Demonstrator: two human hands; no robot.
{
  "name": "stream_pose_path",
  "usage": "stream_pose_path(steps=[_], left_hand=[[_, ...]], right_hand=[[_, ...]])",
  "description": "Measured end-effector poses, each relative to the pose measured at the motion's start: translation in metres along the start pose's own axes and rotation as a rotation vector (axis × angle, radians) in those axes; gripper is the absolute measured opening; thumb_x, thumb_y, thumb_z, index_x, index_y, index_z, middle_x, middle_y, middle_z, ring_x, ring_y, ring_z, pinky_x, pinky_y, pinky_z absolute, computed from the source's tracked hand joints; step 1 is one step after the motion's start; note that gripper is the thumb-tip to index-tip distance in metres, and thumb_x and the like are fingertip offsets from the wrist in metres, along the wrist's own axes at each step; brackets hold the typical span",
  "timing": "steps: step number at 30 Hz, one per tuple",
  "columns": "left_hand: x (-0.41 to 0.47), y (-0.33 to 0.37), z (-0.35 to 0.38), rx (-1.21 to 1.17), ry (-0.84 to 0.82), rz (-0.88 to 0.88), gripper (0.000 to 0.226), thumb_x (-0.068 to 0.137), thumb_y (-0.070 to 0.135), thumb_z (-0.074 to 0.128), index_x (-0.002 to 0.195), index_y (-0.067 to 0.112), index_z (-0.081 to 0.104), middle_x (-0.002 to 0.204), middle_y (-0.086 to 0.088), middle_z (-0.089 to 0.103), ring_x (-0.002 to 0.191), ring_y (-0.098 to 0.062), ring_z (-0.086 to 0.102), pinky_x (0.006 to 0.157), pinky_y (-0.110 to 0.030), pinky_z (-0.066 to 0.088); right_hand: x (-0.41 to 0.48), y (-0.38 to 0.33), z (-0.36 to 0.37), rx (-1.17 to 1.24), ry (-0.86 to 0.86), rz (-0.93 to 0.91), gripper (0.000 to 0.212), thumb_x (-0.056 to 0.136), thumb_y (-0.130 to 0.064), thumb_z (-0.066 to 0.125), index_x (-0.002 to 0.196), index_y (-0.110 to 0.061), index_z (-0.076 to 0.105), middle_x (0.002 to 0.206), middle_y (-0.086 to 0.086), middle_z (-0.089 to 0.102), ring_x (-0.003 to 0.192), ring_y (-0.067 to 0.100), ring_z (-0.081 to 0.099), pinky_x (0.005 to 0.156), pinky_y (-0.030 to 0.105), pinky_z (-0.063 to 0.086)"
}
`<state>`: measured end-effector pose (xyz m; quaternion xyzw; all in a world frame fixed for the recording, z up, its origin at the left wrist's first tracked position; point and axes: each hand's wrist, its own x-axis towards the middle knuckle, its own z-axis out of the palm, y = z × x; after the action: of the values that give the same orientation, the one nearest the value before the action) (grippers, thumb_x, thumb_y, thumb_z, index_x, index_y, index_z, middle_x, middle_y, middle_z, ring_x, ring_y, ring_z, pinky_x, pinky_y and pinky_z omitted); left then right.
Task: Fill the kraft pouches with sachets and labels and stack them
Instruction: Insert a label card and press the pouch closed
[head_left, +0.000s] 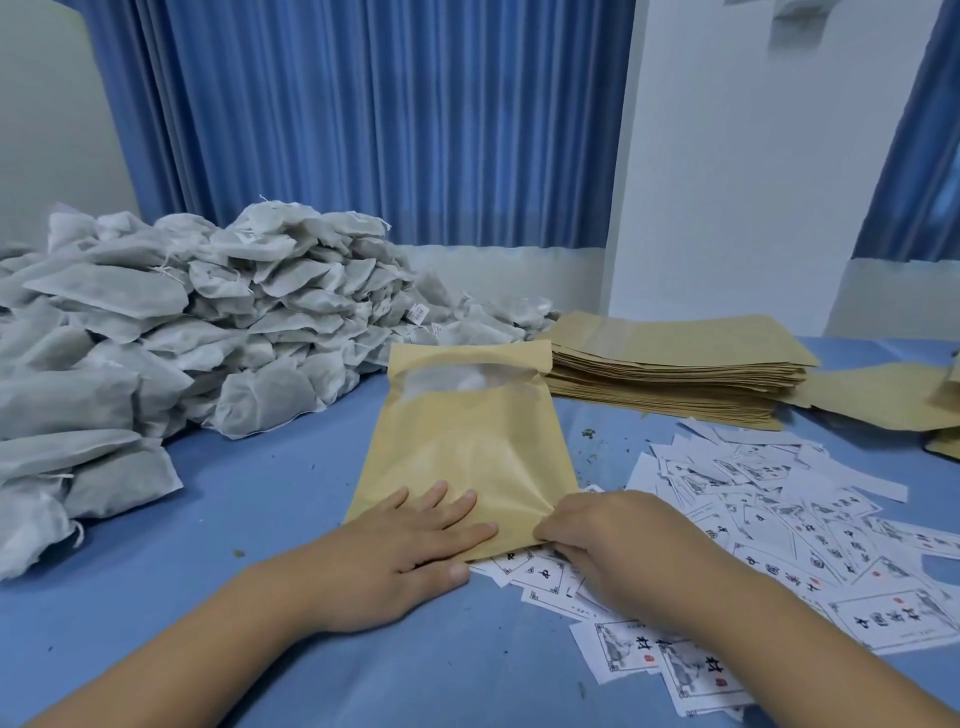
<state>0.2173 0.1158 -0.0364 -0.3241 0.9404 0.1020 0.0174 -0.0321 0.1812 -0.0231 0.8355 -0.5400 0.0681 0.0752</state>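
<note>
Kraft pouch (467, 447), windowed: flat on blue table cloth (260, 493), between sachet heap (182, 322) and scattered labels (779, 519). Left hand (395, 551): fingers straight, pressing the pouch's near end. Right hand (618, 545): fingers curled at the pouch's near right corner; what it grasps cannot be told.

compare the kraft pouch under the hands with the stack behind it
The single pouch bulges and shows pale filling in its window; the stacked pouches lie flat with empty-looking windows. The single pouch lies alone; the stacked pouches are piled. Both are windowed tan kraft.
</note>
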Motion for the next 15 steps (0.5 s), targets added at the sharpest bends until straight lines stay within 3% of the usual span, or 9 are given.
stream_pose_path(steps=[4,8,11,13,15], left_hand=[[-0.002,-0.004,0.004,-0.097,0.078,0.017,0.046,0.095,0.059,0.022,0.141,0.06,0.019,0.153,0.034,-0.001,0.139,0.013,-0.017,0.116,-0.023,-0.012],[-0.011,-0.008,0.005,-0.218,0.275,0.006,0.034,0.098,0.047,0.041,0.131,0.056,0.044,0.143,0.035,0.036,0.135,0.019,0.017,0.117,-0.018,0.013],[-0.018,-0.01,0.0,-0.151,0.421,0.006,0.029,0.093,0.041,0.057,0.121,0.048,0.055,0.12,0.027,0.058,0.114,0.008,0.05,0.099,-0.022,0.04],[-0.021,-0.012,-0.002,-0.112,0.583,-0.046,0.03,0.086,0.029,0.069,0.115,0.034,0.062,0.109,0.021,0.057,0.101,-0.002,0.056,0.089,-0.032,0.048],[-0.024,-0.013,-0.005,-0.084,0.759,-0.116,0.021,0.082,0.016,0.075,0.099,0.024,0.065,0.097,0.016,0.055,0.088,-0.009,0.058,0.076,-0.039,0.052]], right_hand=[[0.003,0.003,0.0,0.128,0.03,0.086,0.024,0.097,-0.028,0.042,0.105,-0.027,0.065,0.101,-0.01,0.064,0.092,0.012,0.057,0.078,0.029,0.047],[0.003,0.003,0.0,0.197,0.101,0.187,0.022,0.098,-0.028,0.045,0.079,-0.024,0.055,0.075,-0.006,0.059,0.075,0.013,0.054,0.067,0.028,0.045],[0.003,0.0,-0.001,0.209,0.183,0.217,0.019,0.097,-0.022,0.045,0.083,-0.019,0.058,0.072,-0.003,0.058,0.072,0.017,0.053,0.065,0.03,0.042],[0.002,0.002,-0.004,0.228,0.25,0.24,0.017,0.097,-0.021,0.047,0.09,-0.02,0.063,0.074,-0.004,0.061,0.071,0.015,0.054,0.065,0.03,0.043],[0.0,0.006,-0.009,0.277,0.313,0.261,0.016,0.096,-0.022,0.051,0.094,-0.023,0.067,0.073,-0.012,0.061,0.066,0.006,0.05,0.06,0.021,0.04]])
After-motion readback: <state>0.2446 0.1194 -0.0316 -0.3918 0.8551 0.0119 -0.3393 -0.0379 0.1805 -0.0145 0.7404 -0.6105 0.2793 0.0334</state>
